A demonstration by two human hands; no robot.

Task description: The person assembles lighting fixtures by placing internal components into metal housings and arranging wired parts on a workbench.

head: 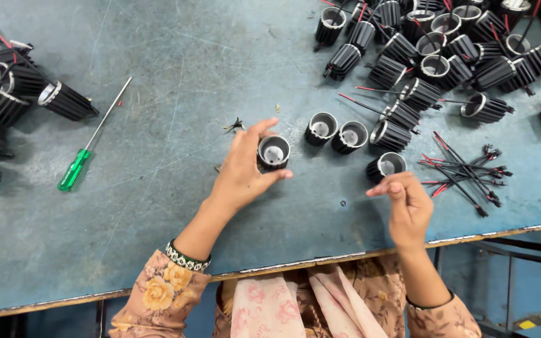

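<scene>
Seen from above on a workbench [158, 238]: a finned housing [273, 153] held in the left hand [240, 172] near the middle, two more housings [335, 133] just to its right, another [385, 166] directly behind the right hand [408, 206]. Bundle of wires [464, 169] laid right of that. Large heap of housings [446, 50] at far right, smaller pile [7, 94] at far left, screwdriver [92, 141] beside it.

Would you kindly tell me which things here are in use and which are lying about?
In use:
left hand, holding black finned housing
right hand, pinched shut
loose wires

Lying about:
green screwdriver
housing pile
</scene>
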